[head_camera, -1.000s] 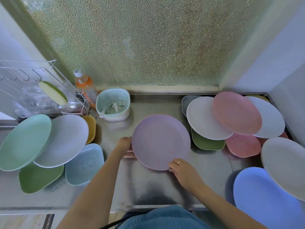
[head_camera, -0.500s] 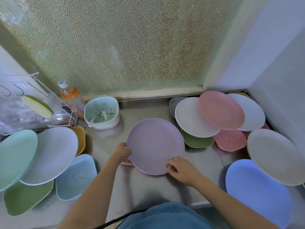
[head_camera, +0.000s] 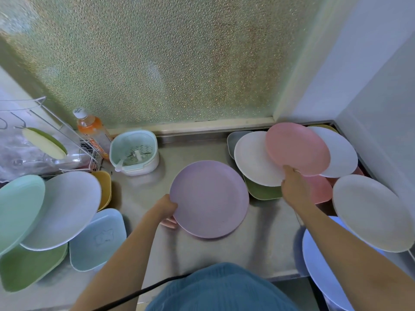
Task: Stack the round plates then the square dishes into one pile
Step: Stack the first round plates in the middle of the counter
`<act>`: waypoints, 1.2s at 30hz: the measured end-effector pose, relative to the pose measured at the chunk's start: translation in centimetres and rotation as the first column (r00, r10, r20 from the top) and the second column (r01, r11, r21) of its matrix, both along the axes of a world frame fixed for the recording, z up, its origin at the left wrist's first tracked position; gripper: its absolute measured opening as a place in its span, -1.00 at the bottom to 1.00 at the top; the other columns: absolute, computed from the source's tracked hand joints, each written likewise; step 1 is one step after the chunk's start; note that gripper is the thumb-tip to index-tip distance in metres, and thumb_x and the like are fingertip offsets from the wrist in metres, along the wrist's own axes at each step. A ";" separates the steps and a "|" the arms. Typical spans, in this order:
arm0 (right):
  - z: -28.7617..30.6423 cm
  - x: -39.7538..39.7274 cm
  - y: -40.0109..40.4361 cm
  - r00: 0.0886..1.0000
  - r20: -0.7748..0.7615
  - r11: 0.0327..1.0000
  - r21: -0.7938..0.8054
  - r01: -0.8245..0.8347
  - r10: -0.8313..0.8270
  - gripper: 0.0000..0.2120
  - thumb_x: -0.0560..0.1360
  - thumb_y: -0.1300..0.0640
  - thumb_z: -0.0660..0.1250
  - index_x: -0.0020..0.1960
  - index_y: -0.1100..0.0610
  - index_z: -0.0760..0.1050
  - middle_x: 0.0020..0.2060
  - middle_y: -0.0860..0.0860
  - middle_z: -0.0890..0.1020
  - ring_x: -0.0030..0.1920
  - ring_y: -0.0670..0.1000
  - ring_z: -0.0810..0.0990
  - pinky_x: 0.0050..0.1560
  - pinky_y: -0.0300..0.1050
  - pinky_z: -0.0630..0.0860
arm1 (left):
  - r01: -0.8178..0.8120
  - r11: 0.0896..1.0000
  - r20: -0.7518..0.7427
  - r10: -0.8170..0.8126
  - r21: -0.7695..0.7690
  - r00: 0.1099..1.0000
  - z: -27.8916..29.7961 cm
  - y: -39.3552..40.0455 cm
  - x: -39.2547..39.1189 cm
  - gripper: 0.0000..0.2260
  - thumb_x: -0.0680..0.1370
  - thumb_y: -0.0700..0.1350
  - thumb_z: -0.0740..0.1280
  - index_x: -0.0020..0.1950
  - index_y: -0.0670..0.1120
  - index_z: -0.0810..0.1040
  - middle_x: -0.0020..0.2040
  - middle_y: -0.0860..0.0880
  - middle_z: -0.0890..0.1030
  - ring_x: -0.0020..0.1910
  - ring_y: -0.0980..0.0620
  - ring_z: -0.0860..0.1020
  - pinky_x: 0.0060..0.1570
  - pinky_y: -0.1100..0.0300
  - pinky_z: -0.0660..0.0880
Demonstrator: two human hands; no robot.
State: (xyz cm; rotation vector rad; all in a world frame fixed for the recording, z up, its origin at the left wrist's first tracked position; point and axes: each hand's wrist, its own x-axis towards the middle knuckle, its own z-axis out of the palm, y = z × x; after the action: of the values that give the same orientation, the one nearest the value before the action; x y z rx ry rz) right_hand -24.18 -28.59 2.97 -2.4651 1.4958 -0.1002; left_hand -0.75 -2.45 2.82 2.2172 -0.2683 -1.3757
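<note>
A lilac round plate lies in the middle of the steel counter, on top of a pink dish whose edge peeks out at its left. My left hand holds the lilac plate's left rim. My right hand grips the near edge of a pink round plate, which rests on a white round plate and overlaps another white one. Square dishes lie under them: green, pink, grey.
At left lie a mint round plate, a white round plate, and square dishes in yellow, light blue and green. At right are a beige plate and a blue plate. A mint strainer tub, bottle and wire rack stand behind.
My right hand left the lilac plate's front rim and moved up and right to take the pink round plate's edge. My left hand stayed on the lilac plate.
</note>
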 end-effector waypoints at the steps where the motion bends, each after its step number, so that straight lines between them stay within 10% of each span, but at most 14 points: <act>1: 0.0 0.2 -0.1 1.000 0.004 1.000 0.001 0.028 -0.028 -0.63 0.45 0.38 0.13 0.24 0.21 0.40 0.04 0.22 0.55 -0.05 0.28 0.54 -0.05 0.12 0.50 | 0.013 1.000 -0.001 -0.013 0.008 1.000 0.1 0.0 0.0 -0.76 0.47 -0.27 0.07 0.06 -0.13 0.45 -0.27 -0.14 0.60 -0.35 -0.07 0.60 -0.24 0.01 0.63; 9: 0.8 1.3 0.3 0.998 -0.034 0.998 -0.033 0.059 -0.060 -0.81 0.40 0.41 0.09 -0.11 0.19 0.40 -0.12 0.18 0.55 -0.15 0.19 0.45 -0.15 0.00 0.41 | 0.083 0.995 -0.026 -0.082 0.055 0.996 0.3 0.2 0.1 -0.82 0.51 -0.24 0.10 0.02 -0.10 0.44 -0.22 -0.12 0.62 -0.28 -0.09 0.62 -0.18 0.06 0.62; 16: 1.0 1.9 1.3 0.988 0.157 0.971 -0.237 0.045 -0.007 -0.65 0.34 0.48 0.14 0.10 0.29 0.37 0.00 0.24 0.52 0.01 0.28 0.45 -0.32 0.08 0.42 | 0.153 0.984 0.023 -0.156 0.096 0.988 -0.4 0.2 0.1 -0.75 0.53 -0.19 0.01 0.06 -0.15 0.45 -0.15 -0.15 0.64 -0.35 -0.09 0.64 -0.46 0.20 0.54; 24: 0.6 4.5 10.3 0.884 0.151 0.788 -0.535 -0.304 0.443 -0.75 0.22 0.30 0.16 -0.11 0.16 0.39 -0.32 0.09 0.56 -0.38 0.15 0.56 -0.59 -0.12 0.37 | -0.013 0.999 0.451 0.027 -0.034 0.892 -1.9 0.1 1.4 -0.65 0.62 -0.08 0.10 0.30 -0.28 0.33 0.29 -0.30 0.42 0.24 -0.29 0.43 0.17 -0.02 0.38; 36: -3.5 2.3 15.3 0.677 0.080 0.628 -0.465 -0.624 0.732 -0.73 0.28 0.28 0.12 -0.07 0.14 0.47 -0.27 0.03 0.61 -0.32 0.04 0.55 -0.51 -0.21 0.39 | -0.029 0.987 0.543 0.113 -0.161 0.832 -1.6 -0.2 1.0 -0.78 0.62 -0.03 0.03 -0.02 -0.07 0.42 0.08 -0.17 0.57 0.02 -0.16 0.49 0.20 -0.12 0.39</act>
State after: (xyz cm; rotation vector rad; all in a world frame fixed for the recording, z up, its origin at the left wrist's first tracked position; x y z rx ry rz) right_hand -21.85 -13.30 -0.52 -3.0157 0.3504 -0.6173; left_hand 0.21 -2.63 1.22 2.4228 -0.4649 -0.6184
